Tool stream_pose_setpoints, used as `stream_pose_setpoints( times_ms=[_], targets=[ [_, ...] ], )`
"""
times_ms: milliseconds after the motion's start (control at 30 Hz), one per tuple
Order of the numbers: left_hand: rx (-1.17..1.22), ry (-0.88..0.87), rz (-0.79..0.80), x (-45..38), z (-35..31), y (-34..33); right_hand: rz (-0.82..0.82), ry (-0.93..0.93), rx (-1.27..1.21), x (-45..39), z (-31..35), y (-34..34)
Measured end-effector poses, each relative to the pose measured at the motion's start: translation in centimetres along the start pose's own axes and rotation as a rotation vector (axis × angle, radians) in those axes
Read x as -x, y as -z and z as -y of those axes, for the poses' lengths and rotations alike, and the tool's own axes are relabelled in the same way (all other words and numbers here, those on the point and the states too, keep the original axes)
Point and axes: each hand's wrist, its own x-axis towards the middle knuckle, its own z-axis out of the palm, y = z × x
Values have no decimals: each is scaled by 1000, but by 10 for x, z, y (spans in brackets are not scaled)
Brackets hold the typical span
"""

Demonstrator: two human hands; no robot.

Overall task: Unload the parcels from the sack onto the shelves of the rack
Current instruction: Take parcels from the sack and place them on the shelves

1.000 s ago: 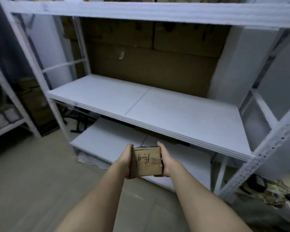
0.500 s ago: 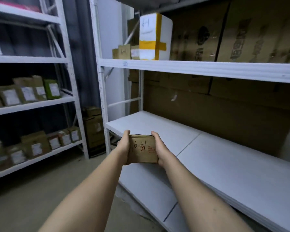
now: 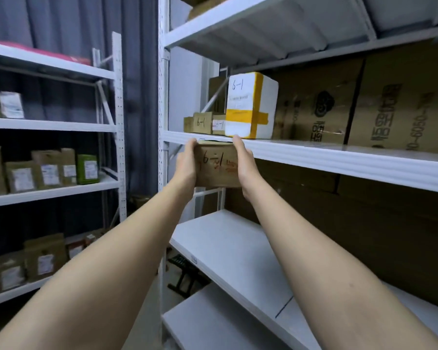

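Grip: left hand (image 3: 186, 164) and right hand (image 3: 245, 164) clasp the parcel (image 3: 216, 168).
Position: just below shelf (image 3: 314, 154) edge.
Technique: lift clear, then slide in level.

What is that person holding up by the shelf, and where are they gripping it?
A small brown cardboard parcel marked 6-1, held between both hands: left hand on its left side, right hand on its right side.

The white rack shelf (image 3: 314, 154) bears a yellow-taped white box (image 3: 250, 107); small brown parcels (image 3: 202, 122) sit beside it.
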Motion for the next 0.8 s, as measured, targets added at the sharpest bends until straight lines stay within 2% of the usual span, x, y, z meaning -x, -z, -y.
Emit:
stream_pose_setpoints(
  times_ms=[133, 233, 333, 600, 700, 800],
  targets=[
    [71, -147, 65, -36, -27, -4, -58, 155, 46, -24, 35, -8],
    [95, -247, 169, -60, -43, -6, -172, 290, 104, -42, 50, -20],
    [142, -242, 317, -91, -50, -9, -334, 375, 159, -63, 55, -28],
    [30, -142, 616, -153, -47, -43, -654, 352, 296, -98, 59, -15],
    [16, -155, 653, -169, -37, -60, -715, 316, 384, -102, 57, -3],
    [4, -174, 683, -184, -22, -77, -697, 250, 433, -107, 54, 13]
  ],
)
